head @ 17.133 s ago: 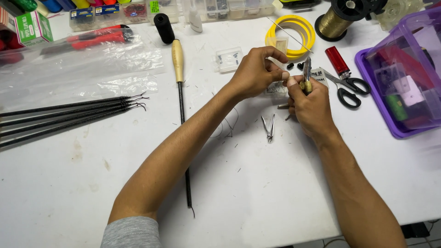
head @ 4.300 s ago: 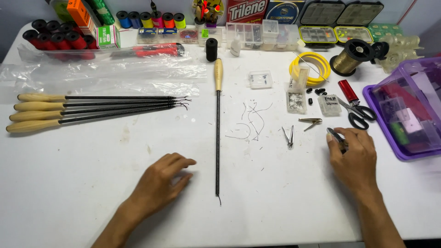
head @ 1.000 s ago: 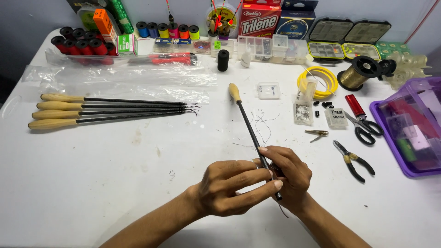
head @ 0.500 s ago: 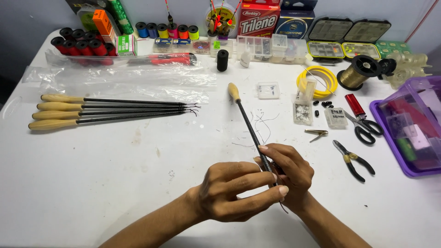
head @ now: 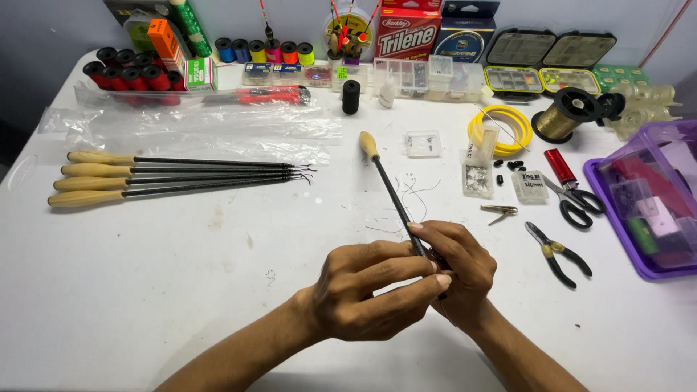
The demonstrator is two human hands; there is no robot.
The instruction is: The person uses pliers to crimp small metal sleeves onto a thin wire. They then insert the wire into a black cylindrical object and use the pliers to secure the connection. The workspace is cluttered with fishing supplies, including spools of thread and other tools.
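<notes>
A thin black rod with a pale wooden handle [head: 386,183] slants from the table's middle down into my hands. My right hand [head: 465,274] is closed around the rod's lower end. My left hand [head: 370,290] lies against it, fingertips pinching at the same spot on the rod; the rod's tip is hidden between the fingers. Loose thin line [head: 414,199] lies on the table just beyond my hands.
Several matching rods [head: 174,178] lie at the left beside clear plastic bags [head: 196,131]. Pliers [head: 555,252], scissors [head: 577,203], a small clip [head: 499,211], a yellow line coil [head: 501,123], a gold spool [head: 563,120] and a purple box [head: 646,203] sit at the right. Spools and tackle boxes line the back.
Over the last second my hands stay together on the rod's lower end; the left fingers shift slightly. Earlier both hands rested flat on the table and the rod lay between them.
</notes>
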